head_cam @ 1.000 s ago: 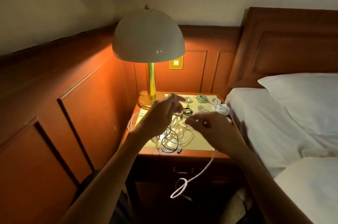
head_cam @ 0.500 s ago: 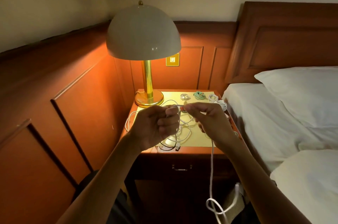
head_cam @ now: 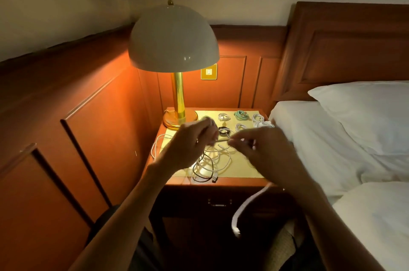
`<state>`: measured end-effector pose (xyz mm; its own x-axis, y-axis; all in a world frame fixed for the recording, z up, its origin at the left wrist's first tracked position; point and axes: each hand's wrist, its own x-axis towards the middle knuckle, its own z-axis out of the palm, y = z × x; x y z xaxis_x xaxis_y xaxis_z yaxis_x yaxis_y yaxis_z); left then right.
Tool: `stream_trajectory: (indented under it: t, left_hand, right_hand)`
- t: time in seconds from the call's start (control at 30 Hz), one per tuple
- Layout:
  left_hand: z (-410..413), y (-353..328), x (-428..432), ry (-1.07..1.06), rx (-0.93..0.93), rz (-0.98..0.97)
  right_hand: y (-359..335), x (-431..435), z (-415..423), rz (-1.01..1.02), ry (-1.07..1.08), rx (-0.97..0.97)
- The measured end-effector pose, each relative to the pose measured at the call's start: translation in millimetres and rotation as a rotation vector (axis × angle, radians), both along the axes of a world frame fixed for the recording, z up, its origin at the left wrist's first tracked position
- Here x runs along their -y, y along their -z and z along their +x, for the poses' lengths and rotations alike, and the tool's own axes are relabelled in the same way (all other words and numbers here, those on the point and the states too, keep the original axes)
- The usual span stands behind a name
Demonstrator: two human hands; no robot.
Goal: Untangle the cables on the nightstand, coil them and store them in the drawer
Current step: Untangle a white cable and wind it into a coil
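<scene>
Both hands hover over the wooden nightstand (head_cam: 261, 181). My left hand (head_cam: 188, 146) and my right hand (head_cam: 265, 151) pinch one white cable (head_cam: 245, 206) between them, its short stretch taut between the fingertips. The rest of that cable drops below my right hand in front of the shut drawer (head_cam: 219, 203) and is blurred. Under the hands lies a tangle of white and black cables (head_cam: 212, 162). Behind them sit several coiled cables: white ones (head_cam: 223, 116), a green one (head_cam: 241, 115) and a black one (head_cam: 224, 131).
A domed lamp (head_cam: 173, 38) on a brass stem stands at the nightstand's back left. A bed with a white sheet and pillow (head_cam: 365, 115) borders the right side. Wood wall panelling (head_cam: 88, 129) closes in the left and back.
The hands have drawn slightly apart along the white cable and moved back over the tangle. The hanging end has swung up and rightward below my right hand.
</scene>
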<state>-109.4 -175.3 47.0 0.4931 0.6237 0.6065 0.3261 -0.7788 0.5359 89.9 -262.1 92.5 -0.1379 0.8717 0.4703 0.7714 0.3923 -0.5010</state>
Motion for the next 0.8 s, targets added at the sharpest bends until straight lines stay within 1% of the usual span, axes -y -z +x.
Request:
stream_trajectory:
  t: [0.03,0.07,0.1,0.17,0.23,0.27,0.3,0.33,0.37,0.4,0.43,0.47,0.5,0.53,0.57,0.6,0.63,0.67,0.7,0.73,0.77,0.8]
  left_hand:
    - [-3,-2,7,0.112,-0.007,-0.155]
    - [-4,-6,13,0.221,0.024,-0.325]
    - [-5,-10,20,0.337,0.080,-0.485]
    - [-5,-21,32,0.619,0.239,-0.741]
    - [-4,-32,36,0.918,0.500,-0.940]
    - [-1,-39,36,1.049,0.686,-1.054]
    - [2,-44,35,1.141,0.903,-1.159]
    - [5,-48,31,1.150,1.136,-1.212]
    - [10,-52,27,1.064,1.368,-1.205]
    - [16,-56,21,0.886,1.541,-1.143]
    - [22,-57,15,0.671,1.617,-1.027]
    - [28,-56,8,0.445,1.566,-0.870]
    - [32,-53,2,0.220,1.393,-0.680]
    - [36,-46,-1,0.001,1.123,-0.464]
    - [37,-36,-6,-0.160,0.835,-0.252]
    - [37,-26,-10,-0.260,0.567,-0.058]
    - [34,-17,-16,-0.308,0.336,0.105]
    - [29,-12,-19,-0.300,0.152,0.220]
    - [26,-9,-19,-0.235,0.027,0.269]
    - [23,-8,-17,-0.144,-0.046,0.259]
    - [20,-8,-11,-0.059,-0.079,0.203]
    - [18,-9,-5,0.010,-0.090,0.094]
  right_hand:
    - [-11,-3,8,0.033,0.020,-0.018]
    - [-20,-7,14,0.033,0.012,-0.057]
    - [-26,-11,18,0.003,-0.030,-0.117]
    - [-34,-15,16,-0.068,-0.161,-0.300]
    - [-31,-17,5,-0.103,-0.220,-0.495]
    - [-26,-17,-2,-0.102,-0.213,-0.554]
    - [-19,-18,-10,-0.100,-0.190,-0.572]
    - [-11,-18,-18,-0.110,-0.163,-0.556]
    - [-1,-20,-25,-0.132,-0.144,-0.514]
    - [9,-21,-30,-0.161,-0.138,-0.463]
    - [16,-21,-34,-0.188,-0.127,-0.421]
    - [19,-21,-35,-0.201,-0.110,-0.390]
    - [21,-22,-35,-0.208,-0.088,-0.344]
    - [19,-21,-33,-0.210,-0.077,-0.264]
    - [16,-20,-30,-0.203,-0.082,-0.151]
    - [11,-20,-26,-0.194,-0.088,-0.024]
    - [5,-19,-20,-0.187,-0.074,0.085]
    - [-1,-20,-12,-0.181,-0.044,0.149]
    - [-8,-21,-4,-0.164,-0.009,0.178]
    - [-15,-23,4,-0.143,0.016,0.180]
    - [-20,-25,12,-0.127,0.022,0.166]
    - [-24,-28,18,-0.115,0.007,0.138]
